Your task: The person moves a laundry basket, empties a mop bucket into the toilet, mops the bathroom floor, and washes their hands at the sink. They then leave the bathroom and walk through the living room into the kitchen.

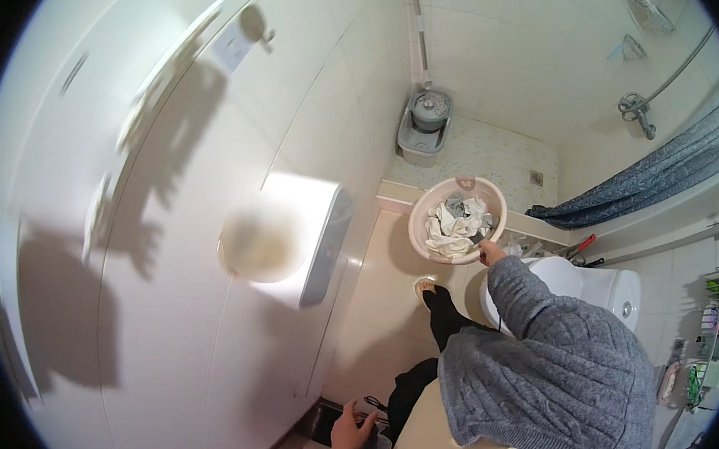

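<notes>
A round pale pink plastic basin [419,225] holds a heap of white and grey cloths [454,224]. My right hand [491,253] grips the basin's near rim, with the arm stretched out beside the toilet. My left hand [351,437] is low in the view near my body, its fingers apart and nothing between them. My foot in a light slipper [426,286] stands on the tiled floor just short of the basin.
Beyond a raised sill stand a grey mop bucket [426,140] and a floor drain [536,178]. A white toilet [602,284] and a dark patterned shower curtain [641,177] are at the right. On the left wall hangs a white box-shaped fixture [300,238].
</notes>
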Tool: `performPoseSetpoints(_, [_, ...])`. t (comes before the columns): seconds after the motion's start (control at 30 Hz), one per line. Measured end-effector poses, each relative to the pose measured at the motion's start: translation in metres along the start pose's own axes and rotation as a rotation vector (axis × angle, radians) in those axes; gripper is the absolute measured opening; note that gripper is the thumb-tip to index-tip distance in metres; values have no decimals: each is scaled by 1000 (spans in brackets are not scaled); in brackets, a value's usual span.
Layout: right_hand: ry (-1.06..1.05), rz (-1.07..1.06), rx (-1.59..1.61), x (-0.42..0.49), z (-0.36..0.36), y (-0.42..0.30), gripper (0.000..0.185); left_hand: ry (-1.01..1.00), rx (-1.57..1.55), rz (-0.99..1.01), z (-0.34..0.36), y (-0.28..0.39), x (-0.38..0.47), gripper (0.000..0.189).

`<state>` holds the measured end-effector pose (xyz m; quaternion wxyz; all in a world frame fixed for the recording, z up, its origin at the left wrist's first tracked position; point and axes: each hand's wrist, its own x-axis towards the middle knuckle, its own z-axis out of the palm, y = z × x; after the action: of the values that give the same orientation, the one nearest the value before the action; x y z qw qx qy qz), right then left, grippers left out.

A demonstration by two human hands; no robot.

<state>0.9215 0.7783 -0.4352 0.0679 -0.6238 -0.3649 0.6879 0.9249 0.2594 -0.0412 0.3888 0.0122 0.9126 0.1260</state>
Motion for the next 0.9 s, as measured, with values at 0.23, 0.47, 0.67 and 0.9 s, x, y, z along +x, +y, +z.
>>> performPoseSetpoints(0.23, [-312,-571,-327,31,-11,-10,23,55,-29,222,-23,61,38,58])
performPoseSetpoints(0.47, [-105,-32,213,115,68,-66,19,-151,43,248,-41,131,102,55])
performPoseSetpoints(0.67, [-8,118,205,253,175,-119,21,-151,-25,283,-81,175,194,40])
performPoseSetpoints(0.9, [-99,122,421,342,256,-178,29,-345,-256,71,-60,242,293,35])
